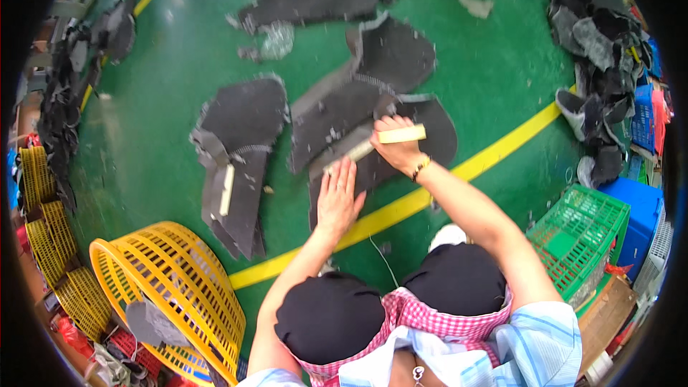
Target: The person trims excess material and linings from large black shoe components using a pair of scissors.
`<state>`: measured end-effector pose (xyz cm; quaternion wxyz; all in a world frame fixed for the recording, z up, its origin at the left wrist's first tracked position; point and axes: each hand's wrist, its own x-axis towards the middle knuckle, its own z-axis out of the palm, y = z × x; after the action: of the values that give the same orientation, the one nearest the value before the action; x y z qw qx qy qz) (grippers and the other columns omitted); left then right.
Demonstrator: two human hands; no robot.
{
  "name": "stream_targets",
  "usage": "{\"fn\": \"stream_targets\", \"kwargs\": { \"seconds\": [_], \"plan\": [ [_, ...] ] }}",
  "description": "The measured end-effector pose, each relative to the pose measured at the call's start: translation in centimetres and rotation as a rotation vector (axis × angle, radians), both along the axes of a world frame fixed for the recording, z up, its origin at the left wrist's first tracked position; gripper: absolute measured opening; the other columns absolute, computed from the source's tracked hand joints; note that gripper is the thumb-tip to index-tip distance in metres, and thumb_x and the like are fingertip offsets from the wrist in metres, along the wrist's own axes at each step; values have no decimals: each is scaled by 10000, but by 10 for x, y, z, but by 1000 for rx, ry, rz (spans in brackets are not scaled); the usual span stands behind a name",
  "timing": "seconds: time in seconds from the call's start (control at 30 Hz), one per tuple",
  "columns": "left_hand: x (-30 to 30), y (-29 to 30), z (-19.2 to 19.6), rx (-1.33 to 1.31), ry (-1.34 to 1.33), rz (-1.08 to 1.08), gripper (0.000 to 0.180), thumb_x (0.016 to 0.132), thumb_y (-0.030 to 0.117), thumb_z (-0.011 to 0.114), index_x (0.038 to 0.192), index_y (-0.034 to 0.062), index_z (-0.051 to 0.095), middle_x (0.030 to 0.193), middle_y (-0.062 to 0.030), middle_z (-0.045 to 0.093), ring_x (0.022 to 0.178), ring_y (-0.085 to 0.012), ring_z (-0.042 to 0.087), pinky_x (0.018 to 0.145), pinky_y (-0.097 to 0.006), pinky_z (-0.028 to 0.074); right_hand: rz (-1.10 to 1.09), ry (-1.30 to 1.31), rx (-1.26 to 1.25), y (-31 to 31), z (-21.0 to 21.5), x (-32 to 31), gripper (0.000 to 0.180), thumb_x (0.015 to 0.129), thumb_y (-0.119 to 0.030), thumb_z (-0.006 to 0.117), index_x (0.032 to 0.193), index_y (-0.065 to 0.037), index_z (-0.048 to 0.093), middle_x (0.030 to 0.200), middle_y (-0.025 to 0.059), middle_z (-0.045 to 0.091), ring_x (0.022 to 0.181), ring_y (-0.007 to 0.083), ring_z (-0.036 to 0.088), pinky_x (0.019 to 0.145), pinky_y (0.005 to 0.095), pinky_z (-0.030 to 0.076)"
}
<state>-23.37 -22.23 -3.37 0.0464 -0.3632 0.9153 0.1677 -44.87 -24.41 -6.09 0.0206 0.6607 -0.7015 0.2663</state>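
A round yellow plastic basket (188, 261) holds grey pieces (156, 324); the right hand (398, 150) grips a pale yellow bar (402, 134), the left hand (339, 198) flat.

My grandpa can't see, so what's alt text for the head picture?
A bare left hand rests on a dark piece on a green floor while the right hand holds a pale strip. A big yellow basket sits at lower left.

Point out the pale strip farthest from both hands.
The strip on the dark floor piece nearest the big yellow basket; another lies by the left hand, a third in the right hand.
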Motion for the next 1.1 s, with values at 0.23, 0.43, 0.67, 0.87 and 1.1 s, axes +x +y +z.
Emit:
{"fn": "stream_targets", "kwargs": {
  "seconds": [0.23,0.43,0.67,0.87,1.1],
  "plan": [
    [-22,-48,26,138,254,148,648,726,151,718,1311,56,453,1232,-176,536,1144,-318,509,1003,-438,352,91,-124,15,34,15,-17,104,700,-114,604,708,-18,565,978,151,603,935,338,565,824,431,478],
    [-45,-139,36,-79,-51,47,528,854,47,478,1373,113,405,1293,-164,542,1081,-322,605,881,-408,507,45,-392,-2,31,38,-38,197,778,-182,626,770,-2,547,989,192,584,985,343,577,870,436,473],
    [-7,-81,164,-50,332,-52,604,777,-95,453,1348,101,477,1258,-179,556,1121,-345,560,922,-408,457,88,-301,-477,33,170,-55,165,717,-57,645,826,-50,520,1144,160,594,980,304,579,843,395,459],
    [65,-29,24,-225,-131,-200,713,723,-35,538,1381,228,454,1479,-92,354,1374,-315,300,1109,-496,226,-175,-111,407,105,61,-9,228,736,-283,612,753,-57,591,692,100,593,587,289,584,552,410,448],
    [-5,-21,88,274,383,2,375,798,203,659,1145,69,607,1173,-127,597,1088,-314,561,922,-422,431,99,-934,215,105,129,-29,371,904,-409,567,867,-44,620,938,169,642,994,314,618,836,368,493]
  ]
}}
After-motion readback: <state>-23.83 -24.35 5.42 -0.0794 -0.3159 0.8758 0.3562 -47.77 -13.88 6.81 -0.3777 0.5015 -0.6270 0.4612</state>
